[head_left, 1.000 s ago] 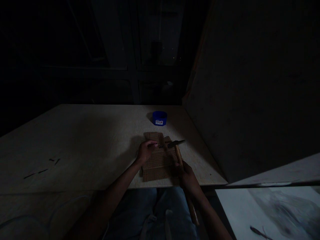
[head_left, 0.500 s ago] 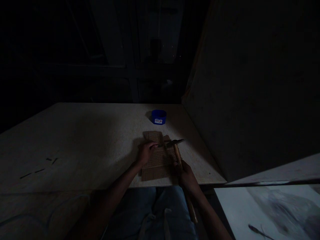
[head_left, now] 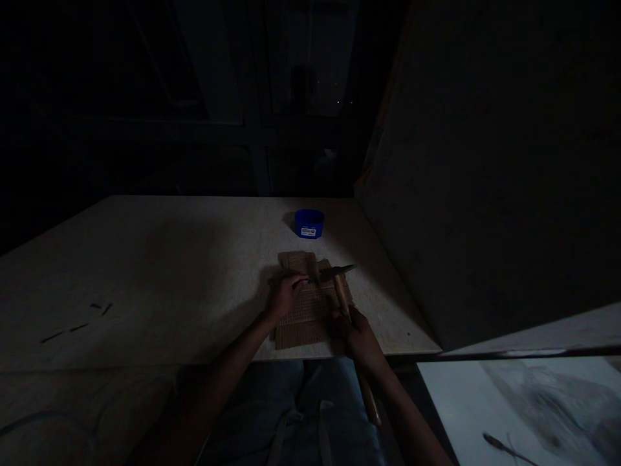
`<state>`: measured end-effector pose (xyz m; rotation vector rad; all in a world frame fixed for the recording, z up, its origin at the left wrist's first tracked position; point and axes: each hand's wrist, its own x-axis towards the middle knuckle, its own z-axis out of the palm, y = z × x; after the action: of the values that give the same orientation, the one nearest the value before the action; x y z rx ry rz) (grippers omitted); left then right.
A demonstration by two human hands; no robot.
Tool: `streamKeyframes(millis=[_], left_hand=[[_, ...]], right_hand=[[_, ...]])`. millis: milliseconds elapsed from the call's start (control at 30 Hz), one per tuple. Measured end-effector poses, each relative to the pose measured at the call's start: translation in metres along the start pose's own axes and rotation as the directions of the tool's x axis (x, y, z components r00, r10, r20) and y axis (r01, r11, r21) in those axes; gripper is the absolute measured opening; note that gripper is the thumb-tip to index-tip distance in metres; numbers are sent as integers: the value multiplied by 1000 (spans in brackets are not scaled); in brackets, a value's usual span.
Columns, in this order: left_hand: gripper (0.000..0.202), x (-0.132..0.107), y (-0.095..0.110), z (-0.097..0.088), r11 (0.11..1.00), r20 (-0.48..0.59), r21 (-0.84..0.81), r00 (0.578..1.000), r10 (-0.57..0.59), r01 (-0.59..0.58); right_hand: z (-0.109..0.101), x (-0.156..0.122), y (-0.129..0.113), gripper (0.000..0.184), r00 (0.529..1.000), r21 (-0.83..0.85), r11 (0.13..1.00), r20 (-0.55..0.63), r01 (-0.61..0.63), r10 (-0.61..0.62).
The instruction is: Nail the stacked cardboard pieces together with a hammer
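The room is very dim, and only the middle of the frame catches light. There, a person sits at a pale plywood table (head_left: 160, 272) with jeans-clad legs showing at the bottom centre.

The right hand (head_left: 359, 336), just below the centre of the frame, has its fingers wrapped tight around the wooden handle of a hammer (head_left: 339, 291). The handle runs down past the wrist toward the lower edge of the picture, and the dark metal head lies crosswise just above the board, near the middle of the frame.

The left hand (head_left: 284, 294), slightly left of centre, rests on a perforated wooden board (head_left: 310, 314) that lies flat near the table's front edge. Its fingertips are pinched together toward something small and dark, probably a nail (head_left: 312, 281), right beside the hammer head; it is too small and dark to say whether the head touches it. A row of tiny dark dots sits on the board at that same spot.

Behind the board, toward the upper middle, a blue round container (head_left: 309, 223) with a small label stands on the table. A few dark slivers (head_left: 77, 323) lie far left on the tabletop. A large upright panel (head_left: 485, 194) fills the right side, and a white surface (head_left: 466, 401) shows in the lower right corner.
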<state>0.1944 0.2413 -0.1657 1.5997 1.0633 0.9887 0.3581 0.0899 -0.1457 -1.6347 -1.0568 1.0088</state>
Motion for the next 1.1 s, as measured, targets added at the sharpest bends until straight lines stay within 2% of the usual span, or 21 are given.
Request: streamKeyframes(millis=[567, 733, 900, 1100], left_hand=[[18, -4, -9, 3, 999, 3, 33, 999, 35, -35], [16, -2, -12, 7, 1000, -32, -5, 999, 3, -3], [20, -2, -12, 9, 998, -69, -44, 997, -40, 37], [35, -5, -10, 7, 999, -97, 35, 995, -14, 18]], right_hand=[[2, 0, -4, 49, 1000, -23, 1000, 15, 17, -17], [1, -1, -19, 43, 998, -106, 992, 19, 69, -67], [-6, -3, -42, 42, 986, -168, 973, 78, 158, -147], [-8, 0, -57, 46, 970, -267, 934, 119, 238, -213]])
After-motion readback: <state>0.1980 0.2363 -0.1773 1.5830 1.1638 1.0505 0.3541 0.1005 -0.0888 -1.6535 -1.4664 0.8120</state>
